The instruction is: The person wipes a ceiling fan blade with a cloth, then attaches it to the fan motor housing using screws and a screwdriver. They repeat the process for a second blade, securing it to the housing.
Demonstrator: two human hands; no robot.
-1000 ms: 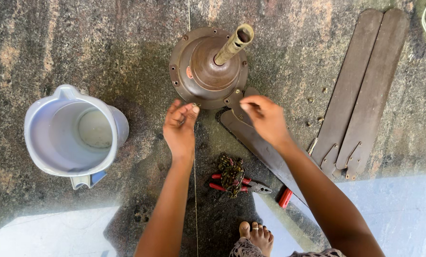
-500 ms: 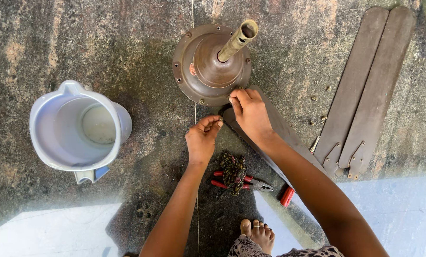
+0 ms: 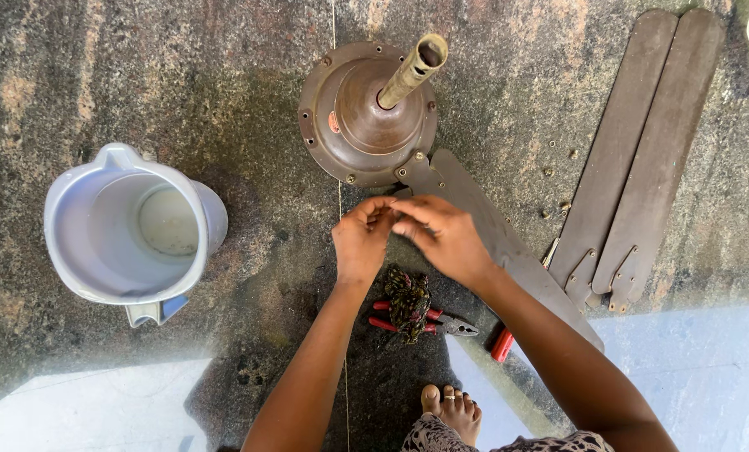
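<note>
A brown ceiling fan motor [image 3: 366, 117] with an upright brass-coloured rod [image 3: 414, 69] lies on the stone floor. One brown blade [image 3: 508, 251] is still joined to its rim and runs down to the right, under my right arm. My left hand [image 3: 359, 243] and my right hand [image 3: 445, 238] meet fingertip to fingertip just below the motor, above the blade's root. Their fingers are pinched together, and anything small between them is hidden. Below the hands lie red-handled pliers [image 3: 441, 322] with a dark tangled clump [image 3: 408, 301] on them.
A grey plastic jug [image 3: 131, 230] stands at the left. Two loose brown blades [image 3: 642, 159] lie side by side at the right, with small screws [image 3: 558, 167] scattered near them. A red tool handle [image 3: 501, 345] lies by my arm. My bare foot [image 3: 451, 410] is at the bottom.
Both hands have drawn back from the motor's rim toward me and come together, fingertips now touching. The motor and blades have not moved.
</note>
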